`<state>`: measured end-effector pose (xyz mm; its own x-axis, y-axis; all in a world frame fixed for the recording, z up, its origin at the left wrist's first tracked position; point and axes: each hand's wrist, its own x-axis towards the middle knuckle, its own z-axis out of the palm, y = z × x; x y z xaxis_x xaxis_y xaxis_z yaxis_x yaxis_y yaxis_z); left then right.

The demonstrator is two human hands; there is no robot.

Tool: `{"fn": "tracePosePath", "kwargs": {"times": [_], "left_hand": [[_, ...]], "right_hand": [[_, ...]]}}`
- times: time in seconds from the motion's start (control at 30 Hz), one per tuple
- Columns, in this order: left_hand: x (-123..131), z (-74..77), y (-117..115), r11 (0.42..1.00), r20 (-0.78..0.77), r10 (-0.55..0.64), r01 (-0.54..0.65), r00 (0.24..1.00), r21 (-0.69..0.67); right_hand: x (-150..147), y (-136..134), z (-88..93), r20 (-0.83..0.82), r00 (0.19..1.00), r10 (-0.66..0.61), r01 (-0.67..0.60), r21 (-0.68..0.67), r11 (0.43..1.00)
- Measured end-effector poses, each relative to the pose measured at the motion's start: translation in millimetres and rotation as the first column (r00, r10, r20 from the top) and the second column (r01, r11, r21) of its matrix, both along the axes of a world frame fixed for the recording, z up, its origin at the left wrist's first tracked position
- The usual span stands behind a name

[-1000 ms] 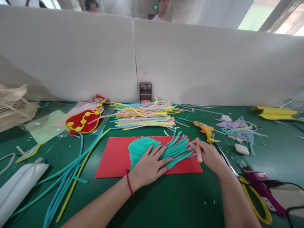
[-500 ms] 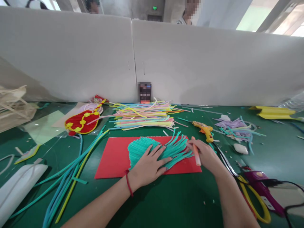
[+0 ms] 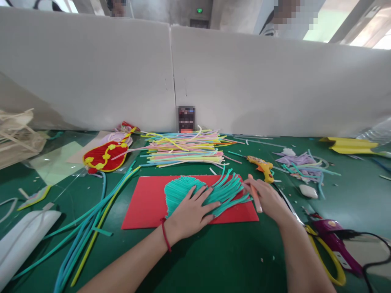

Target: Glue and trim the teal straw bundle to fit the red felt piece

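Observation:
My left hand (image 3: 192, 207) lies flat with spread fingers on a teal leaf-shaped piece (image 3: 180, 191) made of fuzzy pipe cleaners. The piece rests on a red rectangular sheet (image 3: 143, 203), its loose strands (image 3: 230, 187) fanning out to the right. In my right hand (image 3: 269, 199) is a peach-coloured pen-like tool (image 3: 255, 197), gripped near the ends of those strands. Its lower end slants down past the fingers; the fingertips partly hide the tool and the strand ends.
Beyond the sheet lies a pile of coloured pipe cleaners (image 3: 186, 148). A yellow glue gun (image 3: 264, 167), scissors (image 3: 332, 260) and a purple device with a cable (image 3: 336, 240) are on the right. Long pipe cleaners (image 3: 91, 224) and a red-yellow fan-like craft (image 3: 105, 156) lie left.
My right hand and the pen-like tool have shifted slightly to the right along the strand ends. My left hand stays in place. A person behind the partition has moved right.

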<state>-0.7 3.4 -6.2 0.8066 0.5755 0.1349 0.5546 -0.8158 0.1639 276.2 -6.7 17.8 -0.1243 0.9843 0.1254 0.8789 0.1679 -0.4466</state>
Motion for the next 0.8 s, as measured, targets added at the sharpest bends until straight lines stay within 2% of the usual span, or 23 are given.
{"fn": "tracePosePath", "kwargs": {"times": [0.1, 0.17, 0.37, 0.5, 0.57, 0.7, 0.8], "left_hand": [[0.0, 0.1, -0.2, 1.0, 0.0, 0.001, -0.001, 1.0, 0.002], [0.0, 0.4, -0.5, 1.0, -0.001, 0.004, -0.004, 1.0, -0.008], [-0.2, 1.4, -1.7, 1.0, 0.001, -0.005, 0.005, 1.0, -0.011], [0.3, 1.7, -1.8, 1.0, 0.001, -0.006, 0.006, 1.0, -0.01], [0.5, 1.2, -1.4, 1.0, -0.001, -0.007, 0.007, 1.0, -0.012], [0.6, -0.2, -0.4, 1.0, -0.01, -0.003, 0.003, 1.0, -0.017], [0.6, -0.4, -0.4, 1.0, -0.01, -0.004, 0.004, 1.0, -0.015]], "right_hand": [[17.5, -0.4, -1.6, -0.033, 0.996, -0.082, 0.084, 0.044, 0.996], [12.0, -1.3, -1.2, -0.103, 0.991, -0.088, 0.098, 0.095, 0.991], [-34.5, -8.6, 8.3, -0.233, 0.968, 0.091, -0.043, 0.204, 0.978], [-45.6, -12.7, 14.0, -0.244, 0.956, 0.161, -0.097, 0.255, 0.962], [-48.4, -14.0, 15.8, -0.277, 0.949, 0.148, -0.062, 0.297, 0.953], [-54.7, -17.5, 18.1, -0.438, 0.894, 0.088, 0.096, 0.381, 0.919], [-54.0, -19.1, 17.2, -0.45, 0.89, 0.071, 0.101, 0.346, 0.933]]}}
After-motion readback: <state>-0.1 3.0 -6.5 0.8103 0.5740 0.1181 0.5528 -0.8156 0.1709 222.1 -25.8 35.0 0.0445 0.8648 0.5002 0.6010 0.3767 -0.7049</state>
